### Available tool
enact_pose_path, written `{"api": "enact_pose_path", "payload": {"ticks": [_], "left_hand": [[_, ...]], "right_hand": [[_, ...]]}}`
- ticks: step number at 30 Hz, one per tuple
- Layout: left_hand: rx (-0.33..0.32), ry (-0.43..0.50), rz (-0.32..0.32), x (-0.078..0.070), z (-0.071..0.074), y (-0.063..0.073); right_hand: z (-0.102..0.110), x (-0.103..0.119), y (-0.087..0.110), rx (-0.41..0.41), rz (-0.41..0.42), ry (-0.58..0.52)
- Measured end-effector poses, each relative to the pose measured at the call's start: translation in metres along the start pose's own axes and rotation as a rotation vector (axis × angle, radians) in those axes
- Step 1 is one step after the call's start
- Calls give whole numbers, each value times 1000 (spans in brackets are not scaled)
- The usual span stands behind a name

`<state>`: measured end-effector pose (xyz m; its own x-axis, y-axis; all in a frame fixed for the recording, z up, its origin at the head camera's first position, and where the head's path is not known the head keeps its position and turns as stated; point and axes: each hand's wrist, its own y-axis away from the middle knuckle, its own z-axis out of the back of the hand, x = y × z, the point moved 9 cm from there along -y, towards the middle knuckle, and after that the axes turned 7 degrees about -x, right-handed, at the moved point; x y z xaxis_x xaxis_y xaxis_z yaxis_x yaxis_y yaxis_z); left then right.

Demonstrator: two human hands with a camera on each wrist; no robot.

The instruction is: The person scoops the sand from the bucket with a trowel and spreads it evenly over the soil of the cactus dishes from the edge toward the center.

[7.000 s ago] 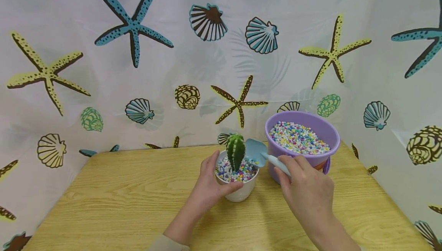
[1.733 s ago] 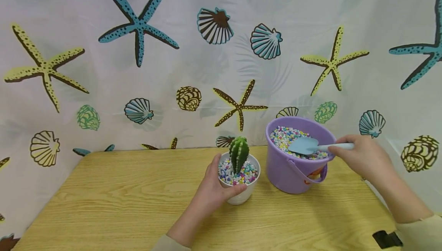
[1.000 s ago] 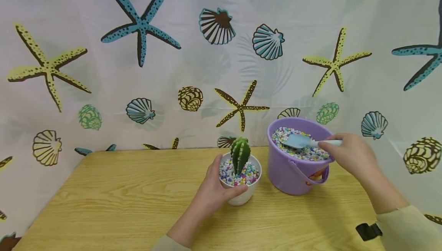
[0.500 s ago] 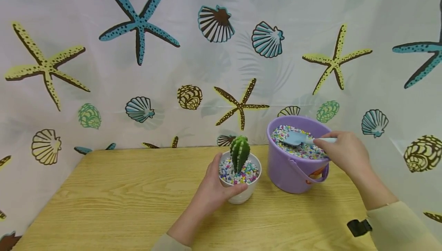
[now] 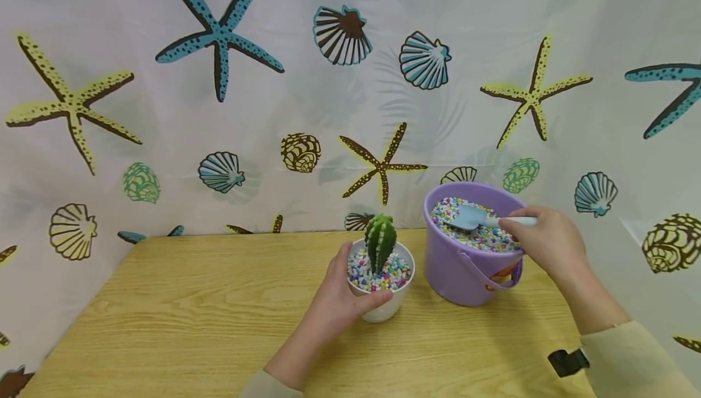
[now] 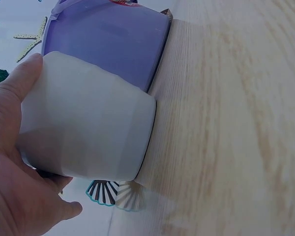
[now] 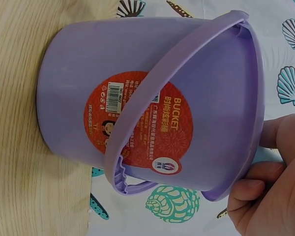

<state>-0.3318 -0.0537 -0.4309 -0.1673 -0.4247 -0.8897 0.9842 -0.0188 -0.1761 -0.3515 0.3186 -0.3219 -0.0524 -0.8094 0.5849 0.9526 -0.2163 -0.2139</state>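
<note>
Thumb and fingers of my left hand (image 5: pixel 336 307) hold the side of a white flowerpot (image 5: pixel 383 311). The pot stands upright on the table, with a green cactus (image 5: pixel 380 243) rising from multicoloured pebbles (image 5: pixel 361 271). On the right, my right hand (image 5: pixel 550 243) grips the handle of a light-blue toy shovel (image 5: pixel 467 218). Its blade lies in similar pebbles (image 5: pixel 484 240) inside a purple bucket (image 5: pixel 451 273). In the left wrist view the pot (image 6: pixel 88 118) hides part of the bucket. From the right wrist the bucket wall (image 7: pixel 69 73) covers most of the shovel.
The bucket stands close to the right of the pot, its carrying handle (image 7: pixel 187 51) hanging down in front of a red label (image 7: pixel 177 123). Both are on a wooden table (image 5: pixel 219 300). A white curtain (image 5: pixel 328 100) with starfish and shells hangs behind the table and along its right side.
Several seconds ago the shovel was at the pot's rim; now it is in the bucket. Over the last second it shifted slightly left among the pebbles. My left hand stayed on the pot.
</note>
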Motion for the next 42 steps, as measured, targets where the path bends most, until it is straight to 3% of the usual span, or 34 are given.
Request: {"api": "enact_pose_path", "payload": {"ticks": [7,14,22,31,42], "left_hand": [[0,15,-5,1,1,-1],[7,11,-5,1,0,-1],[0,26,-15,0,0,-2],[0,9,-4,1,1,-2],[4,22,-5,0,0,0]], "right_hand": [[0,2,0,0,21,-11],[-2,-2,0,32,-15,-36],[-1,5,0,-23,36,27],[-4,3,-3,12,-8,-25],[-1,0,1,-9,-39,-62]]}}
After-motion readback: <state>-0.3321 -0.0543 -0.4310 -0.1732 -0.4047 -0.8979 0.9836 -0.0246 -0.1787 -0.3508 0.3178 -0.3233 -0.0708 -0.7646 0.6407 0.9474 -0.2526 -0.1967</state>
